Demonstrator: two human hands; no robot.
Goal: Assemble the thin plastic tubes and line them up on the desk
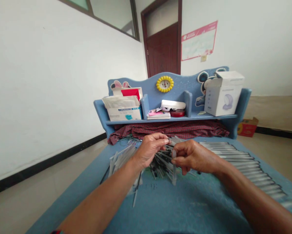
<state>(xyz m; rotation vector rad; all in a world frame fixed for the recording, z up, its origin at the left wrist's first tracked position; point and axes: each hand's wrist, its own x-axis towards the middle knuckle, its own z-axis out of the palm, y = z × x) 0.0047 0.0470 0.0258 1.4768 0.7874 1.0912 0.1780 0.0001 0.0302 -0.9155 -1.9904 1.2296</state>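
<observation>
My left hand (152,146) is closed in a pinch above a loose heap of thin black and grey pen-like sticks (160,162). A small dark bit shows at its fingertips, too little to name. My right hand (192,156) is closed beside it, with thumb and forefinger on a narrow translucent plastic sleeve (174,175) that hangs upright. Left of the heap lies a pile of flat translucent sleeves (121,159). On the right side of the blue table, similar sticks in sleeves (243,165) lie side by side in a long row.
A blue shelf (165,122) borders the table's far edge, holding a mask box (125,112), a yellow clock (164,84) and a white carton (224,94). Checked cloth (146,130) is bunched beneath it. One single stick (136,190) lies near the front left.
</observation>
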